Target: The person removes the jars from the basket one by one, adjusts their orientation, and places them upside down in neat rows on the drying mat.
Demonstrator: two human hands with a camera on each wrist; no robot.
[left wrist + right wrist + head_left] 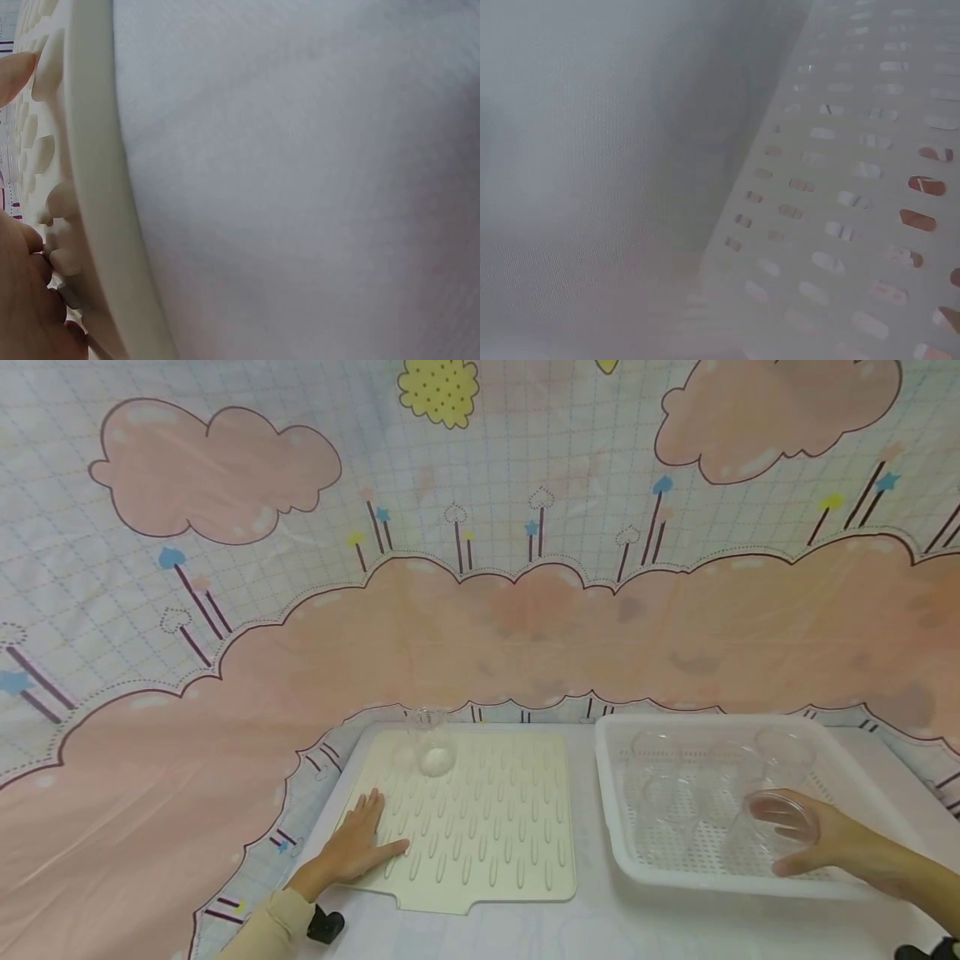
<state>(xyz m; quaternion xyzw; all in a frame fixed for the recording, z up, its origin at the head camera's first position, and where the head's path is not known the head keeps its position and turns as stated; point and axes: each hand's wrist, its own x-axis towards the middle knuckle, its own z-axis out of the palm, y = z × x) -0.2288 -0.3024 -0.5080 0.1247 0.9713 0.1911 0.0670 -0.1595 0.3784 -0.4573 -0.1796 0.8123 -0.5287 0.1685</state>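
My left hand (pixel 356 845) rests with spread fingers on the left part of a cream ridged draining mat (pixel 517 827). In the left wrist view its fingers (pixel 30 292) touch the raised ridges by the mat's edge (pixel 97 180). A clear glass (pixel 435 756) stands at the mat's back left. Over at the right, my right hand (pixel 825 837) grips another clear glass (pixel 752 842) inside a white plastic basket (pixel 697 882), fingers and thumb about its rim. The right wrist view holds only the basket's slotted wall (pixel 840 232), which hides that hand.
Several more clear glasses (pixel 670 799) stand in the basket, behind and left of the held one. Both mat and basket lie on a white-covered table (pixel 540 935). A patterned cloth (pixel 480 635) hangs behind the table and borders its left side.
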